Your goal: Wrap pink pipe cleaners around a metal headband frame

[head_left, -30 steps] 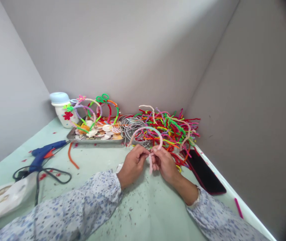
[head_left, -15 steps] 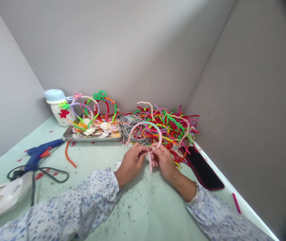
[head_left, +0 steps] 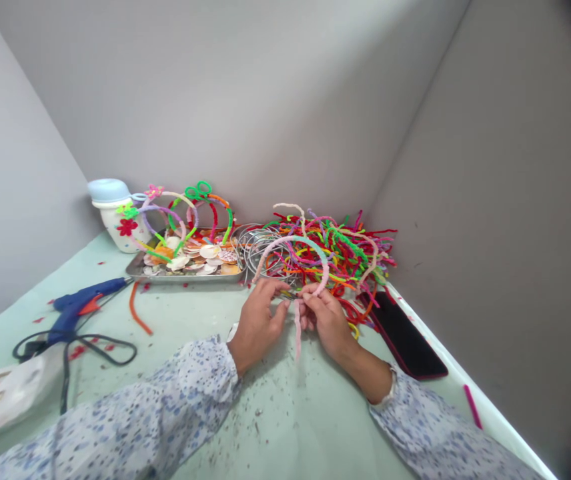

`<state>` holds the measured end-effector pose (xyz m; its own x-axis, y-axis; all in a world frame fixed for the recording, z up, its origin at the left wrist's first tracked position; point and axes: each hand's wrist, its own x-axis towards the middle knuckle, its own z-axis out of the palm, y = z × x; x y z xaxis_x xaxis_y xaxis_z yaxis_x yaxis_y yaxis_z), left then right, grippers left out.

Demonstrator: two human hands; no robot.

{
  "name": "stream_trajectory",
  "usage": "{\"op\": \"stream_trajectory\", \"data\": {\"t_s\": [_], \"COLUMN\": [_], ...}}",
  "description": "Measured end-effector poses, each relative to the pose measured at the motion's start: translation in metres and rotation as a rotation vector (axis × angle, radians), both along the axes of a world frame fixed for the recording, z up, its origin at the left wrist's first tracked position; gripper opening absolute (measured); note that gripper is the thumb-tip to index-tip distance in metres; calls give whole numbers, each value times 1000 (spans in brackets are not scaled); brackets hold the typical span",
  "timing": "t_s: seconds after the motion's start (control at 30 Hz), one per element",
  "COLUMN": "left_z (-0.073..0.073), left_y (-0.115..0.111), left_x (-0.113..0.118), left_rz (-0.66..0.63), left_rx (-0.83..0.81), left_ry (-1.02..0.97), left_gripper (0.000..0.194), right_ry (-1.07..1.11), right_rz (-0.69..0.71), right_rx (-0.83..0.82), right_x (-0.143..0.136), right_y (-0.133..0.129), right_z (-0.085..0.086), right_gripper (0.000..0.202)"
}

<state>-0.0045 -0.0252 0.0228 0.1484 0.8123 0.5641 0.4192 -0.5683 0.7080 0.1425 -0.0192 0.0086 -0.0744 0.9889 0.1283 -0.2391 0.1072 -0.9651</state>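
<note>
In the head view a headband [head_left: 293, 240], wrapped in fuzzy pink, white and pale blue pipe cleaner, arches above my hands. My right hand [head_left: 333, 323] is closed, pinching its right end between thumb and fingers. A loose pale pink pipe cleaner tail [head_left: 298, 330] hangs down between the hands, its lower tip blurred. My left hand [head_left: 260, 323] is close beside that end, thumb and forefinger apart. What lies between the fingertips is too small to make out clearly.
Behind are a pile of coloured pipe cleaners [head_left: 345, 247], wire hoops [head_left: 265, 257], a metal tray [head_left: 185, 277] of round patches with finished headbands, and a lidded white jar [head_left: 115, 223]. A blue glue gun [head_left: 73, 310] with cord lies left, a phone [head_left: 408, 337] right.
My left thumb and forefinger have parted from their pinch at the pipe cleaner. The headband has risen and shifted slightly right; the pink tail hangs lower.
</note>
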Motion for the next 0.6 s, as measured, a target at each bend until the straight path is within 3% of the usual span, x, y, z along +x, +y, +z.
{"op": "stream_trajectory", "data": {"t_s": [0.2,0.37,0.6], "left_z": [-5,-8,-6], "left_y": [4,12,15], "left_x": [-1,-2,0], "left_rz": [92,-88,-192], "left_rx": [-238,-481,-562], "left_ry": [-255,-329,-359], "left_gripper": [33,30,31], "right_ry": [58,32,-64], "right_rz": [-41,-1,39], "right_rx": [56,55,57], "right_x": [1,0,-4], "right_y": [3,3,-1], "right_z": [-3,-2,-1], "right_gripper": [11,12,15]}}
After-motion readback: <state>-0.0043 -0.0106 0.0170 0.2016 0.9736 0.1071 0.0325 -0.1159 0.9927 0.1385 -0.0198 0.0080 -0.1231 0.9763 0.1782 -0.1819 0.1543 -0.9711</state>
